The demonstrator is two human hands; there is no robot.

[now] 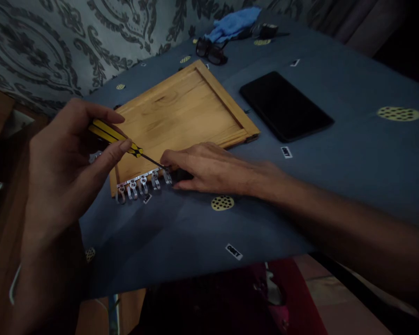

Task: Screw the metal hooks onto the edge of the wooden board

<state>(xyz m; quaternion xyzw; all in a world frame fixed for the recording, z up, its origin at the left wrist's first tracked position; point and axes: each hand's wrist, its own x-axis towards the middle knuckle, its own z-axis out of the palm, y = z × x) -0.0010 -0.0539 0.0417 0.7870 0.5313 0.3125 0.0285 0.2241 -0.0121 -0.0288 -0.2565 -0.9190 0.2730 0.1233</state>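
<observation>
A yellow-and-black screwdriver [112, 136] is gripped in my left hand [70, 158], its handle between thumb and fingers. The thin shaft slants down to the right, and its tip meets the rightmost of several metal hooks [143, 184]. These hooks line the near edge of a framed wooden board [171, 111] lying on the table. My right hand [212, 170] holds the board's near edge beside that last hook. Its forefinger lies close to the screwdriver tip, with the thumb lower down; the other fingers are partly hidden. The screw itself is too small to make out.
A black tablet or large phone [286, 107] lies right of the board on the blue patterned tablecloth [363, 153]. Behind are sunglasses [211, 51], a blue cloth [233, 23] and a small dark object [267, 31]. A patterned curtain [73, 42] hangs along the back.
</observation>
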